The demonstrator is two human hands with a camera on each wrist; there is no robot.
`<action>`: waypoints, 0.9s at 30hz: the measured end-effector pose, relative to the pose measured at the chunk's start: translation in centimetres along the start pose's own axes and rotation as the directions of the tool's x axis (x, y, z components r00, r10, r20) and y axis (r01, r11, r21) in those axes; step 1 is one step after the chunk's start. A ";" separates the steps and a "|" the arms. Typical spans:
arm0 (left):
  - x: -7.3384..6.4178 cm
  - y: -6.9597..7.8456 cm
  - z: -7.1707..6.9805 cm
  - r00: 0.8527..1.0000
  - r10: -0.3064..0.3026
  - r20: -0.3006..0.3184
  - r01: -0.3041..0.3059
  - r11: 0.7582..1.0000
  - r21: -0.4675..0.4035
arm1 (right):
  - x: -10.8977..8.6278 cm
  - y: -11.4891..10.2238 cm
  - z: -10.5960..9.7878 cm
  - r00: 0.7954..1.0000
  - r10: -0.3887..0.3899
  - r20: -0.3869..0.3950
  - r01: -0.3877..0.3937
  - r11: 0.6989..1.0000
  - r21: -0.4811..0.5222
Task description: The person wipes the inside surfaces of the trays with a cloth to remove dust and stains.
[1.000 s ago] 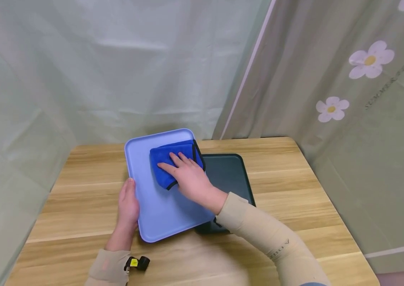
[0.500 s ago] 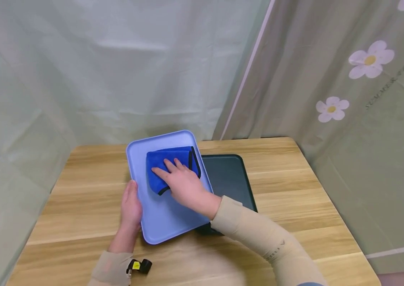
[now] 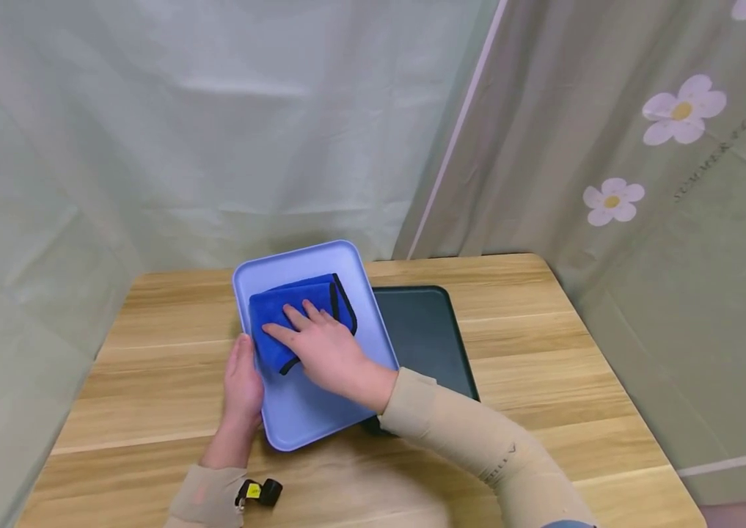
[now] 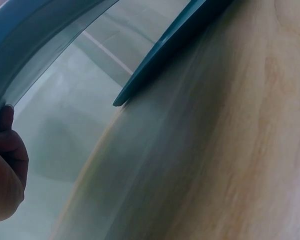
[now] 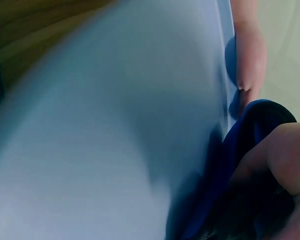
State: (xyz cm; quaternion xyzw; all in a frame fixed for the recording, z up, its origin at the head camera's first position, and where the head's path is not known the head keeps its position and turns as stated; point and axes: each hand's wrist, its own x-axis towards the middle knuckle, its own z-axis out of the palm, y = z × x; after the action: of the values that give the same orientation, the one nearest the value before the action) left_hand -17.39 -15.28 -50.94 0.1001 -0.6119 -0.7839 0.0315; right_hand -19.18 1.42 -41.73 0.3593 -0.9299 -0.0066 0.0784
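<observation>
A light blue tray [image 3: 309, 418] is held tilted above the table by my left hand [image 3: 243, 385], which grips its left edge. In the left wrist view the fingers [image 4: 12, 145] curl against the underside of that tray [image 4: 30, 42]. My right hand [image 3: 329, 356] lies spread over a folded blue cloth [image 3: 273, 308] with black edging, pressing it onto the tray's face. The right wrist view shows the cloth [image 5: 254, 115] bunching near the tray's rim, close to the left hand [image 5: 250, 60].
Partly behind the blue tray, a dark green tray [image 3: 422, 323] lies on the wooden table [image 3: 544, 367]. A pale curtain [image 3: 267, 132] hangs along the back, and a flowered one [image 3: 696, 242] on the right. A small black device [image 3: 270, 492] is strapped to the left wrist.
My right hand has slid the cloth left and down across the blue tray, toward the left rim. The left hand and the tray have shifted only slightly.
</observation>
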 end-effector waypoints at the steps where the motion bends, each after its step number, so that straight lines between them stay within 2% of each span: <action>1: 0.1 0.0 0.0 1.000 0.009 0.003 -0.009 1.000 0.000 | 0.0 -0.1 0.1 1.000 -0.006 -0.002 0.006 1.000 -0.006; 8: 0.5 -0.1 -0.2 0.998 0.063 -0.020 -0.064 0.997 -0.038 | 0.0 -0.8 0.2 0.998 -0.050 0.022 0.051 0.998 -0.022; 15: 0.5 -0.2 -0.5 0.998 0.061 0.009 -0.061 0.997 -0.037 | -0.2 -1.2 0.2 0.996 -0.067 0.066 0.070 0.996 -0.046; 27: 0.4 0.0 -0.2 0.998 0.054 0.027 -0.053 0.998 -0.044 | -0.5 -0.1 0.3 0.997 -0.064 0.034 0.067 0.994 -0.092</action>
State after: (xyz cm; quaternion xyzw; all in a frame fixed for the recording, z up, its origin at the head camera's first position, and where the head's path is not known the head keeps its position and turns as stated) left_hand -17.75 -15.58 -51.05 0.0719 -0.5976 -0.7972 0.0459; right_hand -18.73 1.67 -42.07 0.3853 -0.9175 -0.0580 0.0804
